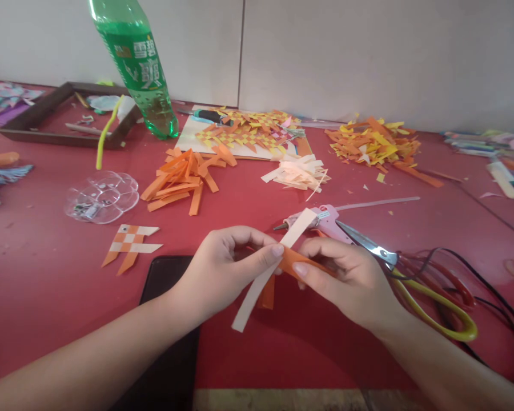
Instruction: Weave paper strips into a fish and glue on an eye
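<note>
My left hand (pixel 235 257) pinches a cream paper strip (pixel 252 299) between thumb and fingers, where it crosses an orange paper strip (pixel 292 260). The cream strip runs slantwise, with its ends sticking out above and below the hand. My right hand (pixel 346 274) grips the orange strip from the right, thumb on top. Another orange piece (pixel 266 294) hangs below the crossing; whether it is part of the same strip I cannot tell. On the table to the left lies a woven paper fish (pixel 131 245) in orange and cream checks.
Behind my hands lie piles of orange strips (pixel 184 180), cream strips (pixel 297 171) and mixed scraps (pixel 374 142). A pink glue gun (pixel 332 222) and scissors (pixel 437 308) are close on the right. A green bottle (pixel 141 74), clear palette (pixel 105 197) and black tablet-like slab (pixel 167 342) stand or lie leftward.
</note>
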